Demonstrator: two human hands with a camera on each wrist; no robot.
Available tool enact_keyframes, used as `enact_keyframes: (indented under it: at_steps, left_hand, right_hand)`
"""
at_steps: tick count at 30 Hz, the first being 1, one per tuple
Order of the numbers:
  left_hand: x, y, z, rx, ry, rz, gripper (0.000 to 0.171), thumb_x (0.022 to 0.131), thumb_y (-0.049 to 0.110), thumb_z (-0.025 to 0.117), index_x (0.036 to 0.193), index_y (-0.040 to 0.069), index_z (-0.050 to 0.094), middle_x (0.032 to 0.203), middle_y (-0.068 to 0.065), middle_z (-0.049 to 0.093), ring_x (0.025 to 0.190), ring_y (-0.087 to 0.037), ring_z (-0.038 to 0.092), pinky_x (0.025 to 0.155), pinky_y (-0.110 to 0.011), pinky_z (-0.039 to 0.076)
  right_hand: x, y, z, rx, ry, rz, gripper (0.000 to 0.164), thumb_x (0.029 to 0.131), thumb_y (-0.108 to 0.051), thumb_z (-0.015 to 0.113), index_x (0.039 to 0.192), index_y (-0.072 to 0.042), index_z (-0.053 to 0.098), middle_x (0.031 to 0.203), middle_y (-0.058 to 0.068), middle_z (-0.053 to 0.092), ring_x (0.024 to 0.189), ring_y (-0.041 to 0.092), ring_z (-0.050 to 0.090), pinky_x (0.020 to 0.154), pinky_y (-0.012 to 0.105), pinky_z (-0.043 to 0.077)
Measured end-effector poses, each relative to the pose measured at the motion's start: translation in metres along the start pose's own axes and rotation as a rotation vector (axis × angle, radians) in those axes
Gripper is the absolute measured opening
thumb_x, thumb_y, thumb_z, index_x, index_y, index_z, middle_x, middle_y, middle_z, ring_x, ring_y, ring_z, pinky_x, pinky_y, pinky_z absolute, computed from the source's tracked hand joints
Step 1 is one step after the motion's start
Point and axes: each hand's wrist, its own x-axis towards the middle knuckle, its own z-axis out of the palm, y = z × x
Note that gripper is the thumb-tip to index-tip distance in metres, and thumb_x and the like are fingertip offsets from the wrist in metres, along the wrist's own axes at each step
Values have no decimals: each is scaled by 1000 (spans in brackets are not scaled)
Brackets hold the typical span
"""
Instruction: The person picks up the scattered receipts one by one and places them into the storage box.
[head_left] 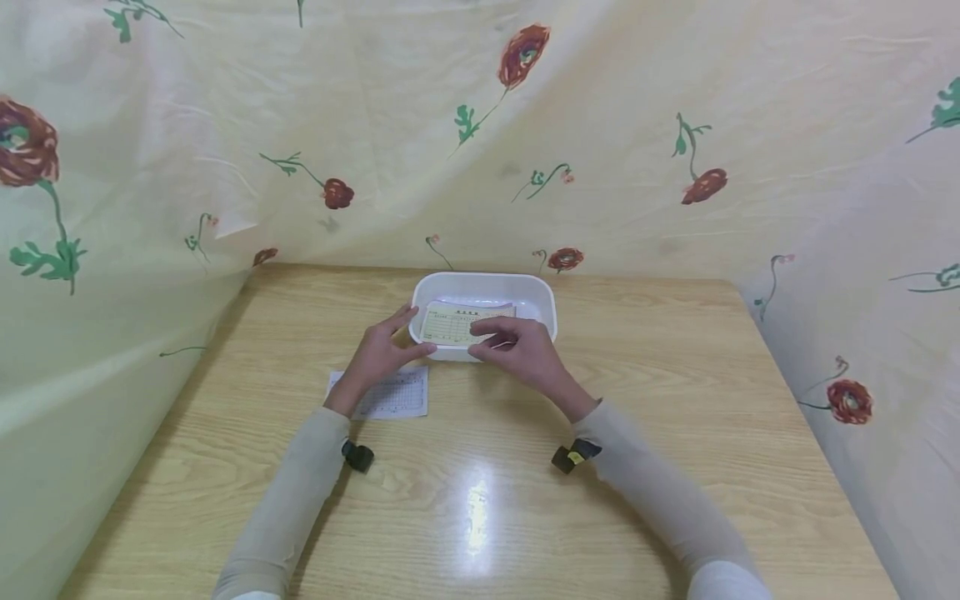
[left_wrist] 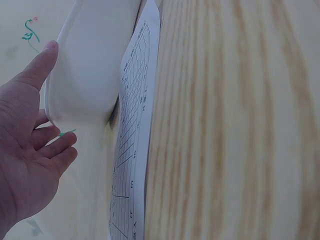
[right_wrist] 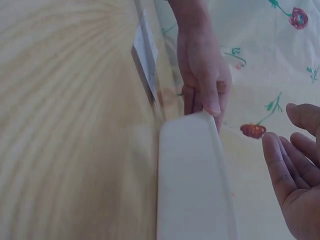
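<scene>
A white plastic tub (head_left: pixel 546 310) stands at the far middle of the table, with a small pile of pale yellow printed slips (head_left: pixel 448 323) in it. My left hand (head_left: pixel 380 357) spans the tub's near left corner, its thumb along the front rim and fingertips at the left side. In the left wrist view its other fingers hang loosely bent below the rim. My right hand (head_left: pixel 517 343) hovers over the tub's front right part, thumb and fingers apart with nothing between them; it covers part of the slips. Under my left wrist lies a white printed grid sheet (head_left: pixel 401 396).
The wooden table (head_left: pixel 660 375) reaches back to a flowered cloth (head_left: pixel 420 150) that hangs behind it and along both sides. Each forearm wears a dark strap with a small camera, one on the left (head_left: pixel 358 457) and one on the right (head_left: pixel 574 455).
</scene>
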Motion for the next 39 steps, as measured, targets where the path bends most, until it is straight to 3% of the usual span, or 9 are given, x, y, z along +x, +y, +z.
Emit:
enact_keyframes:
  at_steps: [4, 10, 13, 18, 32, 39]
  left_hand:
    - [1, -1, 0, 3, 1, 6, 100, 79, 61, 79, 157, 13, 40, 168, -9, 27, 155, -31, 23, 124, -53, 26]
    - [1, -2, -1, 4, 1, 19, 100, 80, 60, 79, 157, 11, 39, 168, -11, 26, 155, -32, 23, 124, -54, 26]
    - [1, -3, -1, 6, 5, 23, 100, 80, 59, 79, 157, 10, 39, 168, -12, 27, 154, -33, 24, 124, -54, 26]
    - [2, -4, -1, 8, 6, 22, 100, 80, 62, 78, 157, 11, 39, 168, -12, 27, 155, -33, 23, 124, -53, 26]
    - [1, -3, 0, 0, 10, 28, 98, 81, 60, 79, 157, 11, 40, 168, -11, 27, 155, -31, 24, 124, -53, 26]
    - [1, -4, 1, 7, 15, 33, 98, 81, 60, 79, 157, 11, 40, 168, -11, 27, 155, -31, 23, 124, -53, 26]
  right_hand:
    - [-3, 0, 8, 22, -14, 0, 31, 86, -16, 84, 113, -3, 76, 113, 17, 76, 86, 19, 76, 77, 29, 63]
    - [-8, 3, 20, 46, -62, 40, 29, 88, -17, 83, 113, -4, 77, 114, 10, 76, 90, 18, 75, 81, 29, 63]
    - [-10, 5, 28, 53, -100, 48, 32, 88, -17, 82, 115, -3, 76, 116, 13, 75, 92, 19, 75, 82, 29, 62]
    - [-11, 7, 42, 60, -123, 64, 35, 88, -17, 82, 118, 0, 74, 118, 17, 74, 92, 19, 75, 80, 28, 63]
    - [-12, 12, 63, 8, -168, 140, 40, 89, -21, 82, 123, -4, 72, 125, 8, 72, 92, 17, 74, 75, 28, 63]
    - [-7, 15, 72, 22, -201, 164, 42, 88, -14, 82, 127, -2, 70, 132, 16, 68, 90, 22, 76, 70, 29, 63]
